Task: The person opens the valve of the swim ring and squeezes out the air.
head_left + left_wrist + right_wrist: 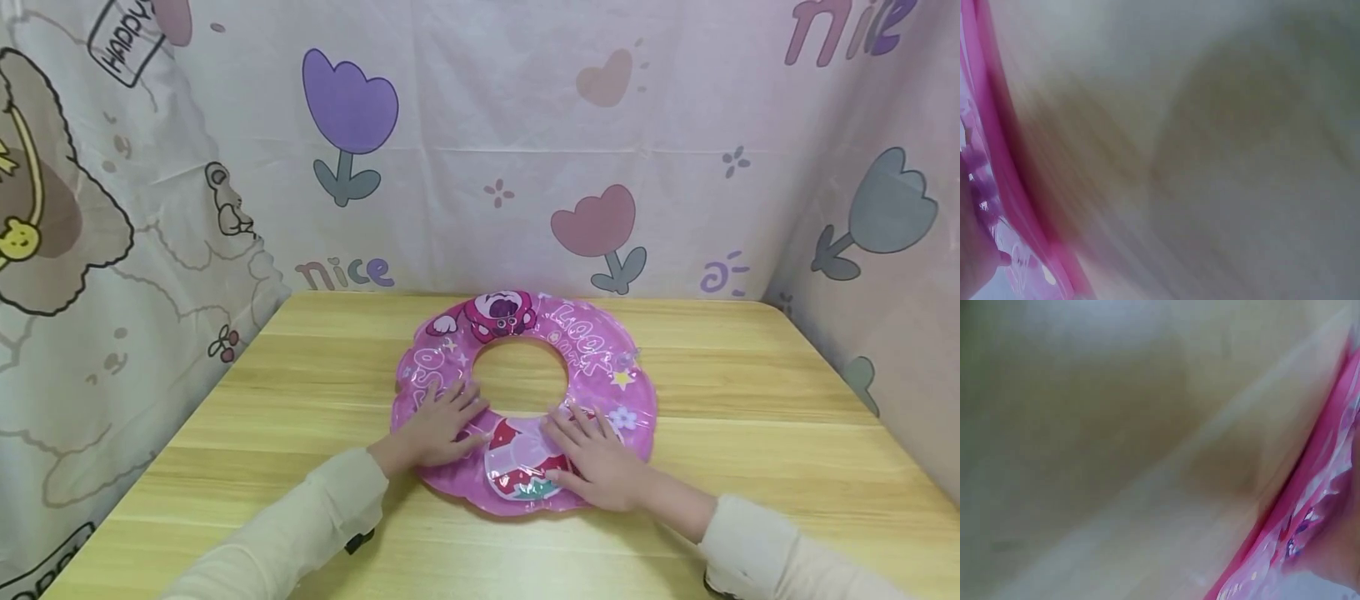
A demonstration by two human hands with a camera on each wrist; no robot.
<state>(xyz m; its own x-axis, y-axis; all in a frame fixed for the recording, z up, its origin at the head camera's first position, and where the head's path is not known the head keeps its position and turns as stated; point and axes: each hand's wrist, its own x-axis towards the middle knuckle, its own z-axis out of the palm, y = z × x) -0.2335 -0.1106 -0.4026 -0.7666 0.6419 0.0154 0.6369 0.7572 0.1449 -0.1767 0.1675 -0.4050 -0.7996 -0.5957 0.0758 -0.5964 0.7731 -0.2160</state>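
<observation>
A pink inflatable swim ring (607,333) lies flat on the wooden table, with a cartoon bear at its far side and a strawberry print near the front. On the ring's front left rests my left hand (442,425), its fingers spread toward the centre hole. My right hand (600,458) lies on the front right, partly over the strawberry print, fingers stretched out. In the left wrist view the ring's edge (1007,156) runs down the left side beside a bit of the hand. The right wrist view shows the ring's edge (1285,512) at lower right.
The wooden table (750,400) reaches back to a printed cloth (480,100) with tulips and lettering. Similar cloth hangs along the left and right sides. A small dark object (359,542) shows beneath the left sleeve.
</observation>
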